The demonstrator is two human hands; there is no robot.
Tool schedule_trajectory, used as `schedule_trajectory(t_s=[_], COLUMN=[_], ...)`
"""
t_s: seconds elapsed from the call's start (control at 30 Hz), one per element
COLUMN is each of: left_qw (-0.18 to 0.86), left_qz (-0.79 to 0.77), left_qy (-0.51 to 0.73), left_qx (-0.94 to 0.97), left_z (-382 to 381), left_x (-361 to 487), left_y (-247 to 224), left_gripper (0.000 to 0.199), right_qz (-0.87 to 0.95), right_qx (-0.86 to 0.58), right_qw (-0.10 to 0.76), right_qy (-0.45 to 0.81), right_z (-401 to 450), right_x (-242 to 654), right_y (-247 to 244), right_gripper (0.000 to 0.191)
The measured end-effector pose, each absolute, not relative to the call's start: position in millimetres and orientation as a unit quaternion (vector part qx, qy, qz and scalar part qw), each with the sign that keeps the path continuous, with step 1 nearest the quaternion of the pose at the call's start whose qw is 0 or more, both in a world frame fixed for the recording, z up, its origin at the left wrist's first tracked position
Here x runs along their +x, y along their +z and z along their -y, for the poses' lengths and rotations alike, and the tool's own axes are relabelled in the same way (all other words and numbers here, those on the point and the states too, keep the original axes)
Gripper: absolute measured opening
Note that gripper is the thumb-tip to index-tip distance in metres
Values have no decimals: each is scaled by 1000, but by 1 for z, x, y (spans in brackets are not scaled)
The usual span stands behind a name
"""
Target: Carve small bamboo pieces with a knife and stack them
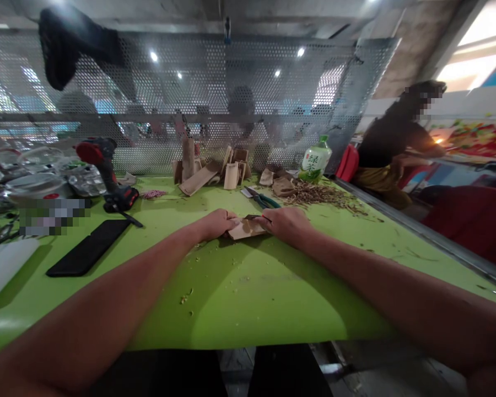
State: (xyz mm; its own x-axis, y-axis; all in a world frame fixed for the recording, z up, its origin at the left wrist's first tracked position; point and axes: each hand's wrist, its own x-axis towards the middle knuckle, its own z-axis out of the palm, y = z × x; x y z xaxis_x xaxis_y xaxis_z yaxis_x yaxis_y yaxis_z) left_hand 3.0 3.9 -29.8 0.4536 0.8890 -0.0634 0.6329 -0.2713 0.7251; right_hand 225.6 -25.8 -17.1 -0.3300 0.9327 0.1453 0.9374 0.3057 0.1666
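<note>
A long lime-green table (248, 314) fills the view, backed by a grey perforated metal screen (190, 71) that closes off its far edge. A seated co-worker (391, 138) is beyond the table's right side. Along the far edge stand several tan card-like pieces (231, 175), apparently kept upright and well away from the hands, near a heap of brown shavings (318, 196) and 1 green-labelled plastic tea bottle (316, 160). To the left lie a red-and-black cordless drill (103, 165) and a black smartphone (86, 248). Nearer the hands sit green-handled pliers (261, 197). At the centre, a small folded tan card-like piece (246, 229) lies flat on the table. The left hand (217, 225) and right hand (287, 223) curl onto its ends, grasping it and pinning it down, seemingly to keep it steady; how hard they clench, I cannot tell.
</note>
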Motion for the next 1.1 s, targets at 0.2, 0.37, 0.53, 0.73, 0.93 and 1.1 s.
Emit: schedule_trajectory(t_s=[0.2,0.37,0.53,0.73,0.93,1.1], left_qw=[316,294,273,322,360,317], left_qz=[-489,-492,-495,-493,-483,-488], left_qy=[167,155,145,155,153,154], left_qx=[796,805,812,793,783,798], left_z=[-3,0,3,0,-2,-3], left_x=[2,2,3,3,3,2], left_y=[-30,-26,-23,-25,-27,-30], left_gripper=[36,39,40,40,38,37], right_qz=[826,841,853,833,824,826], right_qx=[-557,-539,-519,-549,-557,-555], right_qw=[-6,-29,-54,-5,12,-11], right_qy=[-86,-41,13,-70,-108,-96], right_z=[24,17,7,17,20,18], right_x=[226,226,229,232,228,225], right_y=[-12,-11,-11,-17,-20,-14], right_gripper=[61,66,64,69,62,64])
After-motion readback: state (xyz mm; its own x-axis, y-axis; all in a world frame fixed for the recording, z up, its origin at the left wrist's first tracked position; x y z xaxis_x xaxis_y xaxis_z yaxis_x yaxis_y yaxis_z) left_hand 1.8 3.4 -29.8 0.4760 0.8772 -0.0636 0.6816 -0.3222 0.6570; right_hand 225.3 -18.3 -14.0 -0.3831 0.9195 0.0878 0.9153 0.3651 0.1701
